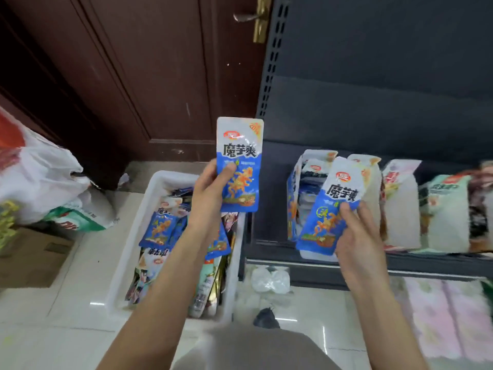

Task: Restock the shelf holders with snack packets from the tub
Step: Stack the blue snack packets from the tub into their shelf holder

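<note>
- The left hand (210,188), in the middle of the frame, holds one blue and white snack packet (239,164) standing straight up. Its thumb presses on the front and the other fingers are behind, so the hand is closed tight on the packet.
- I think it is held up high like this so the front can be seen and it is ready to go in next.
- The right hand (357,233), at the middle right, is closed on a second packet (330,204) of the same kind. This one leans to the left.
- That packet is low, right in front of the open shelf holder (297,188), which already has the same blue packets inside. It looks like it is about to be slid in, but it is not in yet.
- More holders (400,204) with other snacks stand in a row to the right on the dark shelf (373,260). They look blurry, so I cannot read them.
- The white tub (128,252) sits on the floor at the lower left middle, just beside the shelf. It is close so packets are easy to grab.
- Lots of packets are in the tub, so there is plenty of filling left to do.
- A white plastic bag (40,177) sits at the far left by the brown door (133,76).
</note>
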`<action>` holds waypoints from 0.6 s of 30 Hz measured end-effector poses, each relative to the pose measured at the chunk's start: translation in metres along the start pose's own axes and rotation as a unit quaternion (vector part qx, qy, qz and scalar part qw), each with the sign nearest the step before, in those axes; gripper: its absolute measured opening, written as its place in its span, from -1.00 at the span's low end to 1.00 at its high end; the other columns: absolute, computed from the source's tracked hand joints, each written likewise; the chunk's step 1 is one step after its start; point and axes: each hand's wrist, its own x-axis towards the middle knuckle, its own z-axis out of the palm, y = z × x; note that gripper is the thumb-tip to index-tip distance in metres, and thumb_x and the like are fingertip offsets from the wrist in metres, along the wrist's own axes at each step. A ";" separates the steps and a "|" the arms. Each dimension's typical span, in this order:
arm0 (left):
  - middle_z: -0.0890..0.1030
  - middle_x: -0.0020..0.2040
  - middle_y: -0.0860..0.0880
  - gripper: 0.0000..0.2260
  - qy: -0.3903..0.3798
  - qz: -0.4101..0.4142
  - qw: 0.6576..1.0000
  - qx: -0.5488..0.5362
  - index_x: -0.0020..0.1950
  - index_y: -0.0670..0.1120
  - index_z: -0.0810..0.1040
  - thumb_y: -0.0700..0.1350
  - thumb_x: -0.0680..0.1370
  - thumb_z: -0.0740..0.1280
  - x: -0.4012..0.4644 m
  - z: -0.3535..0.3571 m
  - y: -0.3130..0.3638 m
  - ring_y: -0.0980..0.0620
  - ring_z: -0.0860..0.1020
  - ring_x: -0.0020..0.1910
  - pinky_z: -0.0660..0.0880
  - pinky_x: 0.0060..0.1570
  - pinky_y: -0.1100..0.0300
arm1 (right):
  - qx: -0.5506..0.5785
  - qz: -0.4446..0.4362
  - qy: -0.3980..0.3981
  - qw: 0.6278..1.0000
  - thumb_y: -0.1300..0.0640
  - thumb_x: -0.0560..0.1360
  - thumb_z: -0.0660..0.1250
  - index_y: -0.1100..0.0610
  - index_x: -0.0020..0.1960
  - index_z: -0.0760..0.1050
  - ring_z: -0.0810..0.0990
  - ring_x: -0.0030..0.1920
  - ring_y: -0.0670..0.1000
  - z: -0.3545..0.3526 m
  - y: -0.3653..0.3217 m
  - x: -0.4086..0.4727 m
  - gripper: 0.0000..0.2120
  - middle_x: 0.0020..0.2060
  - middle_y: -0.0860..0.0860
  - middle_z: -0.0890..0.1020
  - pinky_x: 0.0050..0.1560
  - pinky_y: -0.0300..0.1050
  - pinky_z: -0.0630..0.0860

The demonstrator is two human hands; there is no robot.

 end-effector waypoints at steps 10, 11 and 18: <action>0.68 -0.08 0.17 -0.85 -0.183 0.122 0.951 0.216 0.05 -0.06 0.53 -0.28 0.55 0.33 0.037 0.115 -0.035 0.17 0.65 -0.08 0.57 -0.12 0.26 | 0.018 -0.138 0.088 0.986 0.34 0.58 0.20 0.04 0.00 0.38 0.59 -0.14 -0.15 -0.060 -0.050 0.036 -0.81 -0.13 -0.10 0.63 -0.19 -0.26 0.53; 0.68 -0.05 0.14 -0.87 -0.182 0.116 0.945 0.245 0.05 -0.07 0.54 -0.26 0.55 0.34 0.037 0.113 -0.044 0.12 0.64 -0.05 0.58 -0.06 0.18 | 0.025 -0.139 0.084 0.986 0.34 0.57 0.21 0.05 0.00 0.38 0.59 -0.12 -0.14 -0.062 -0.052 0.039 -0.81 -0.12 -0.10 0.63 -0.16 -0.26 0.53; 0.55 -0.12 0.22 -0.90 -0.126 0.207 0.891 0.384 -0.04 -0.12 0.63 -0.19 0.46 0.45 0.031 0.109 -0.075 0.36 0.48 -0.11 0.35 -0.10 0.49 | 0.059 -0.174 0.069 0.981 0.36 0.56 0.22 0.05 0.07 0.42 0.56 0.03 -0.03 -0.060 -0.064 0.062 -0.76 -0.08 -0.06 0.63 0.07 -0.14 0.51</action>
